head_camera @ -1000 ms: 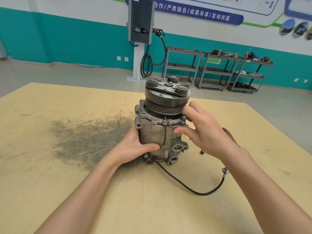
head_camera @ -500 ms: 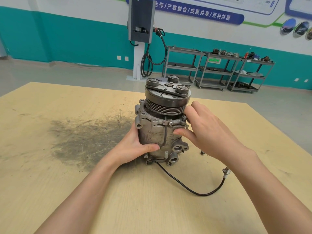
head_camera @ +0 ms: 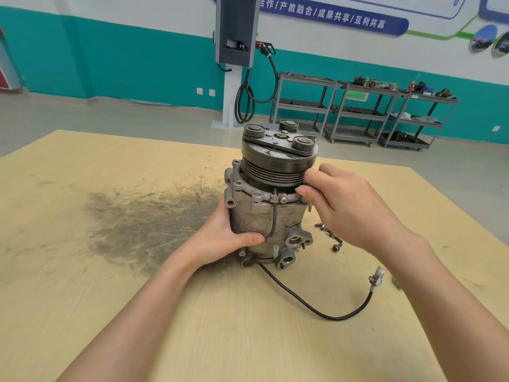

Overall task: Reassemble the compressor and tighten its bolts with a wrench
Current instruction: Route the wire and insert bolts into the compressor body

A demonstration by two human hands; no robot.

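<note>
The left hand grips the upright compressor mid-table; the right hand, fingers curled, holds its grooved pulley.

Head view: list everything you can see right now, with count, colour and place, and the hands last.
compressor: one, grey metal, upright at table centre
pulley: one, dark grooved, on top of the compressor
cable: one, black, runs from the compressor base across the table to a pale plug
loose bolts: a few, dark metal, on the table right of the compressor; exact count unclear
table: one, pale wood with a dark smudge left of the compressor
charging unit: one, grey, on a white post at the teal wall
carts: three, grey, along the wall
left hand: grips the compressor body
right hand: fingertips at the pulley's lower edge
</note>
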